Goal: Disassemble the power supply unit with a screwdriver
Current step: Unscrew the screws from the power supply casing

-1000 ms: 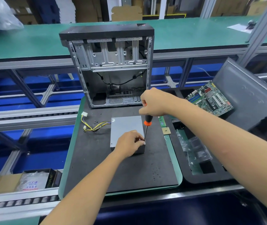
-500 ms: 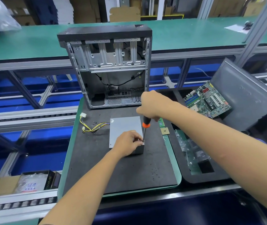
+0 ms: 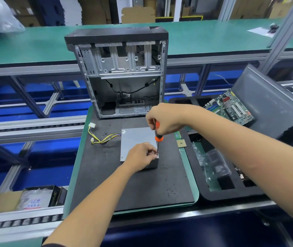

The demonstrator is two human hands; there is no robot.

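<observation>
The right hand [image 3: 167,118] wraps its grip round the one screwdriver [image 3: 157,138], shaft near-upright with its tip directly below at the near right corner of the single power supply unit [image 3: 136,139], where the left hand [image 3: 141,156], nearer, pinches beside the tip.

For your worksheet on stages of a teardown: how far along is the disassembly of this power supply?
Done: the grey metal power supply box lies out of the open computer case on the black mat. In hand: the right hand holds the orange-handled screwdriver at its near corner; the left hand steadies it. Left: its cover is still on.
</observation>
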